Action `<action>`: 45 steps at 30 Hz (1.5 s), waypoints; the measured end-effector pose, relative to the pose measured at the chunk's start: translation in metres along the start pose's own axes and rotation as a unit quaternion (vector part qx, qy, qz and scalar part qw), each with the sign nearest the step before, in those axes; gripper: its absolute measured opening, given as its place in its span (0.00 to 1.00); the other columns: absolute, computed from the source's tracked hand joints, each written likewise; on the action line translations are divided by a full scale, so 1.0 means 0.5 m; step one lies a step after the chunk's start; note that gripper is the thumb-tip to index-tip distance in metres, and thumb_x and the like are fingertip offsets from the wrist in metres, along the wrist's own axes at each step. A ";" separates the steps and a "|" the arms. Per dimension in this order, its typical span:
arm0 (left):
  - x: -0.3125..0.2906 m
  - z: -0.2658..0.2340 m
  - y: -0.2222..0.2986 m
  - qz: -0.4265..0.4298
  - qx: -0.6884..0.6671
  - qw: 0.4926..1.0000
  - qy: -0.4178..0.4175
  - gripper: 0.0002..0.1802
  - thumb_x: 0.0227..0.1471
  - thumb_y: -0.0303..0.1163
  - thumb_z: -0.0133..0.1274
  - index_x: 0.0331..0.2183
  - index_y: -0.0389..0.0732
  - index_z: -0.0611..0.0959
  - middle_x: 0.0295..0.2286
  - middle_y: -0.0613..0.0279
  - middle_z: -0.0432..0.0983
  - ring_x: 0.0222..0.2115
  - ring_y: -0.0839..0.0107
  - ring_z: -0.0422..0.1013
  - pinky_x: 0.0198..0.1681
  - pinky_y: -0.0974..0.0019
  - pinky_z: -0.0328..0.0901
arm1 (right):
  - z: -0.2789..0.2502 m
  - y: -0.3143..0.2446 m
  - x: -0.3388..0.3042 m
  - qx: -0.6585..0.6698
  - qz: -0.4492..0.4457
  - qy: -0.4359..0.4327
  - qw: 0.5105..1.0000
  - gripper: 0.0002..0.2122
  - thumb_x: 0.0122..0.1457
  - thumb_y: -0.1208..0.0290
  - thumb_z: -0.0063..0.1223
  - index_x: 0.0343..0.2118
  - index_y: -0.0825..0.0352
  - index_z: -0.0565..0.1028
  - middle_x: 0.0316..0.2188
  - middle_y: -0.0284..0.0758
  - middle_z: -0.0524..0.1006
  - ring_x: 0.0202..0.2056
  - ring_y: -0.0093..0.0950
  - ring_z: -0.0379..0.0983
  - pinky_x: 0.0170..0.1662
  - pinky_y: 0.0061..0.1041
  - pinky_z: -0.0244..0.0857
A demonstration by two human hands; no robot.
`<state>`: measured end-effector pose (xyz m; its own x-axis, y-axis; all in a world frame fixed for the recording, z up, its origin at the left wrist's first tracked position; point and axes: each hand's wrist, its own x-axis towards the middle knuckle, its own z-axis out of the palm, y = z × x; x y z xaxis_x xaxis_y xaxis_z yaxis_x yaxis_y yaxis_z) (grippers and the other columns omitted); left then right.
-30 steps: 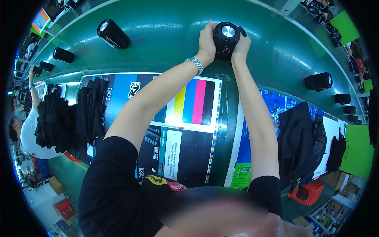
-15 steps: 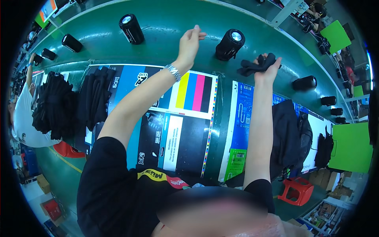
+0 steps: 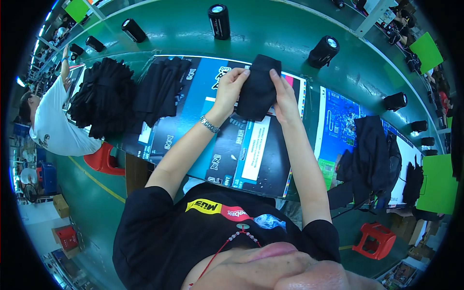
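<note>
A flat black cloth piece, like a fabric pouch [image 3: 260, 89], is spread between my two hands above the printed sheets. My left hand [image 3: 231, 91] pinches its upper left edge between thumb and fingers. On the other edge my right hand [image 3: 286, 99] grips it, thumb on the near face and fingers mostly behind. Beyond the pouch, black cylindrical speakers with shiny round ends stand or lie on the green surface; the nearest are one speaker [image 3: 219, 24] straight ahead and another speaker [image 3: 323, 53] at the right.
Stacks of black cloth [image 3: 101, 96] and folded black cloth [image 3: 162, 89] lie at the left. More dark cloth [image 3: 371, 150] is heaped at the right. Red stools [image 3: 374, 241] stand below the table's near side. A co-worker in a white shirt [image 3: 60, 118] reaches forward at far left.
The black cloth was bunched in my right hand; now both hands hold it stretched flat. My left hand has come back from beside the speakers. The view has shifted, and the scene sits further right.
</note>
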<state>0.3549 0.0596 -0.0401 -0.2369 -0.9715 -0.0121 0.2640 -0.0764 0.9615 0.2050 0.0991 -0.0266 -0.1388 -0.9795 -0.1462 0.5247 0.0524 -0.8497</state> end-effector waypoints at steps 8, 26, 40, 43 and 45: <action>-0.036 -0.017 0.010 -0.064 -0.197 0.977 -0.053 0.10 0.57 0.35 0.50 0.36 0.38 0.78 0.30 0.66 0.76 0.32 0.79 0.72 0.36 0.75 0.67 | 0.001 0.033 -0.036 -0.019 -0.016 0.008 1.000 0.13 0.60 0.65 0.50 0.43 0.69 0.73 0.35 0.31 0.77 0.37 0.19 0.72 0.41 0.17 0.64; -0.027 -0.067 0.020 -0.025 -0.301 0.949 -0.093 0.06 0.50 0.24 0.55 0.25 0.44 0.74 0.34 0.63 0.75 0.37 0.74 0.71 0.43 0.71 0.64 | -0.033 -0.018 -0.050 -0.075 -0.098 0.036 0.992 0.12 0.58 0.64 0.51 0.20 0.63 0.69 0.17 0.28 0.67 0.20 0.17 0.61 0.22 0.16 0.51; -0.048 -0.021 0.095 0.030 -0.160 0.971 -0.175 0.17 0.56 0.33 0.49 0.46 0.37 0.74 0.44 0.58 0.72 0.46 0.73 0.69 0.46 0.70 0.66 | 0.029 -0.071 -0.093 -0.207 -0.199 -0.113 0.951 0.11 0.56 0.79 0.48 0.41 0.77 0.74 0.47 0.35 0.69 0.48 0.24 0.64 0.50 0.21 0.56; -0.067 -0.020 0.120 0.075 -0.101 0.971 -0.205 0.18 0.51 0.27 0.53 0.46 0.35 0.74 0.43 0.59 0.73 0.46 0.72 0.69 0.51 0.68 0.64 | 0.061 -0.066 -0.106 -0.358 -0.327 -0.130 0.865 0.15 0.58 0.81 0.45 0.47 0.67 0.74 0.38 0.33 0.67 0.42 0.25 0.63 0.49 0.20 0.55; -0.077 -0.024 0.139 0.066 -0.060 0.974 -0.208 0.14 0.50 0.28 0.56 0.41 0.37 0.78 0.40 0.64 0.74 0.41 0.76 0.69 0.46 0.72 0.64 | 0.084 -0.076 -0.114 -0.352 -0.334 -0.139 0.864 0.16 0.59 0.80 0.44 0.50 0.62 0.74 0.35 0.33 0.66 0.40 0.24 0.62 0.48 0.19 0.55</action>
<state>0.3935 0.0889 0.0239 -0.5454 -0.8013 0.2459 0.4189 -0.0065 0.9080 0.2281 0.1447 0.0354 0.0447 -0.8409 0.5393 -0.2477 -0.5323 -0.8095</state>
